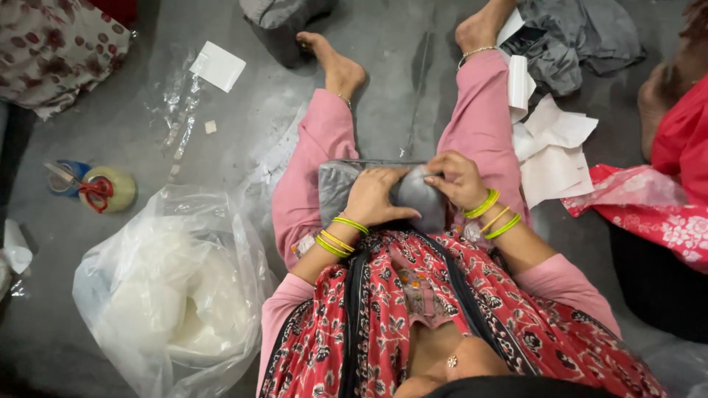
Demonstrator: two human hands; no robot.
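I sit on a grey floor with my legs in pink trousers stretched out ahead. A grey piece of fabric [335,190] lies across my lap between my thighs. My left hand [375,196] presses down on it with curled fingers. My right hand [457,179] pinches its bunched, rounded right part [420,195]. Green and yellow bangles circle both wrists.
A big clear plastic bag [166,284] of white material lies at my left. Scissors with red handles rest on a thread spool [107,190] further left. White paper sheets [553,147] and grey cloth [582,37] lie at the right, beside another person in red [682,147].
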